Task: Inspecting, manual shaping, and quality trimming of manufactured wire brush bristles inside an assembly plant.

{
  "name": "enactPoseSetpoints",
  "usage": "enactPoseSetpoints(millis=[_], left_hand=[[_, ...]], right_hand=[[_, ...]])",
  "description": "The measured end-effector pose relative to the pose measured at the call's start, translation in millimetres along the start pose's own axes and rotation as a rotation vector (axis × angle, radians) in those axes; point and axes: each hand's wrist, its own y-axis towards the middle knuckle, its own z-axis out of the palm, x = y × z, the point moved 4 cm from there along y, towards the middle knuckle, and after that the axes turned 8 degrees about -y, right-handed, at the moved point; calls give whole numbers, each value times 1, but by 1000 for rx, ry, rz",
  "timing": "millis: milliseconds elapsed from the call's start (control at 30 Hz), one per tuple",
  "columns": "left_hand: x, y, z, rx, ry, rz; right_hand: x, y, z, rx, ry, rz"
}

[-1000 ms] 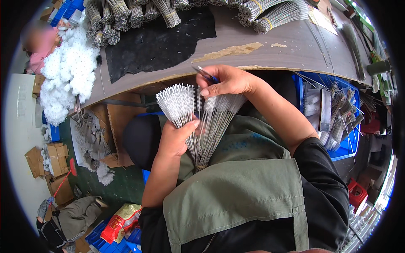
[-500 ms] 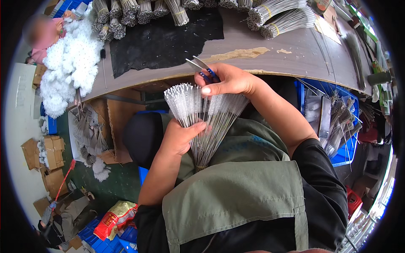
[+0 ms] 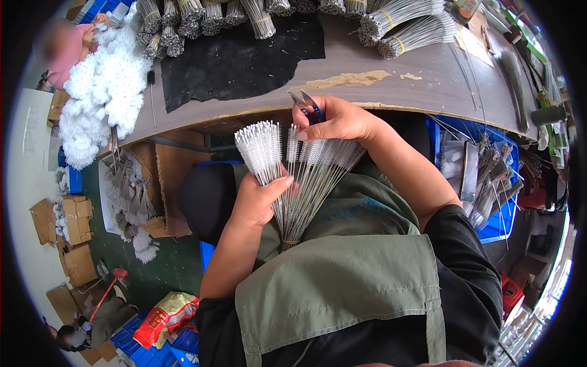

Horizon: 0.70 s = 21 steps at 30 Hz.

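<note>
A fanned bundle of thin wire brushes (image 3: 321,174) with white bristled tops stands over my lap, its wire ends gathered in a yellowish band. My left hand (image 3: 252,200) is closed around the left part of the bundle, thumb across the wires. At the far side of the fan, my right hand (image 3: 342,120) grips small thread snips (image 3: 309,105) with blue handles. The blades point up and away, parted at the tips. My right thumb and fingertips are at the top of a few brushes in the gap in the middle of the fan.
Tied wire bundles (image 3: 391,24) line the table's (image 3: 367,92) back, near a black sheet (image 3: 244,64). White bristle heads (image 3: 104,92) are heaped at the left by a person in pink (image 3: 61,58). A blue crate (image 3: 495,226) of wire pieces stands right. Another person (image 3: 76,336) is at lower left.
A gap has opened in the brush fan, splitting a left clump from the rest. My right hand and the snips have shifted slightly right. The person at lower left has moved a red-ended stick.
</note>
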Motion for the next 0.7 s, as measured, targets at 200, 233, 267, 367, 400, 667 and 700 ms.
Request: enactPoseSetpoints(millis=[200,233,267,367,400,667,700], left_hand=[[3,0,-3,-28,6,-9],[3,0,-3,-24,15,-7],[4,1,-4,-23,17,-8],[4,2,-4,-32,2,2],[3,2,-2,-35,13,-15],[2,4,-2,-33,40,3],[2,4,-2,-36,11,-11]], right_hand=[[3,-2,1,-20,31,21],[1,-2,1,8,26,45],[-1,-2,1,6,27,44],[-2,-2,-2,-49,40,24],[2,-3,-2,13,57,15],[-1,3,1,-48,-36,21],[0,3,1,-47,-35,21]])
